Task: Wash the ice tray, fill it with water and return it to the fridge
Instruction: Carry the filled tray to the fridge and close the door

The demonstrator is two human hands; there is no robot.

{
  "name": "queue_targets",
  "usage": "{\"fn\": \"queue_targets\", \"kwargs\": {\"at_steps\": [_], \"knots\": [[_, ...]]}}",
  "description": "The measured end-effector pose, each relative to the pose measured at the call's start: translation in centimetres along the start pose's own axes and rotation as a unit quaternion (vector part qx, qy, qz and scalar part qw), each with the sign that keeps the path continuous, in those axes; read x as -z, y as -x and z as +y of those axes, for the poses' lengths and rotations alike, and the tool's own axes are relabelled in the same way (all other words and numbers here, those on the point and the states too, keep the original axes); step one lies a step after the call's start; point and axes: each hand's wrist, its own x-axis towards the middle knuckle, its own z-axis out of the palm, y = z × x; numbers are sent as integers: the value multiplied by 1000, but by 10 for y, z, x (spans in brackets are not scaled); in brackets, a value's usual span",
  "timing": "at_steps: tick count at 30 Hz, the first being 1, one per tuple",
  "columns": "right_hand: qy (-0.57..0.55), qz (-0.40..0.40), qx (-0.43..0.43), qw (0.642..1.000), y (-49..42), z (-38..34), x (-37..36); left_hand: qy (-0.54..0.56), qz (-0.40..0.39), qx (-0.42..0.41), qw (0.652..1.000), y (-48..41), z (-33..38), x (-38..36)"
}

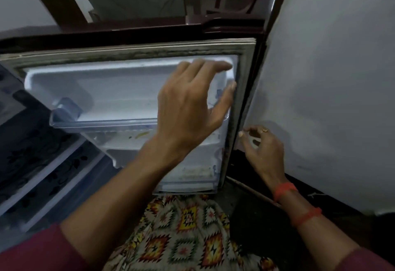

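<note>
At the open fridge door (106,91), seen from the head camera, the left hand (192,104) reaches spread and empty toward the gasket (242,104). The right hand (263,148) hangs loosely curled just beside that edge, holding nothing. No ice tray shows anywhere. Once filled it would likely slosh, so it is best held level, by both ends.

A pale wall (331,78) stands right, above a dark floor (256,234), dimly lit.
</note>
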Motion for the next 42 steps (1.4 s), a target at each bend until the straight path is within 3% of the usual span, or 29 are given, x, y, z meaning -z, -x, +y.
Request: {"fn": "queue_targets", "kwargs": {"at_steps": [5, 15, 28, 42], "knots": [[-62, 23, -5, 998, -23, -11, 11, -11, -22, -14, 1000, -58, 6, -25], [-138, 0, 3, 990, -48, -28, 27, -148, -155, 40, 976, -110, 1, -68], [-202, 2, 6, 979, -57, -29, 38, -122, -116, 65, 983, -76, 33, -38], [-263, -107, 5, 959, 9, -38, 25, -3, -65, 86, 994, 6, 76, 51]]}}
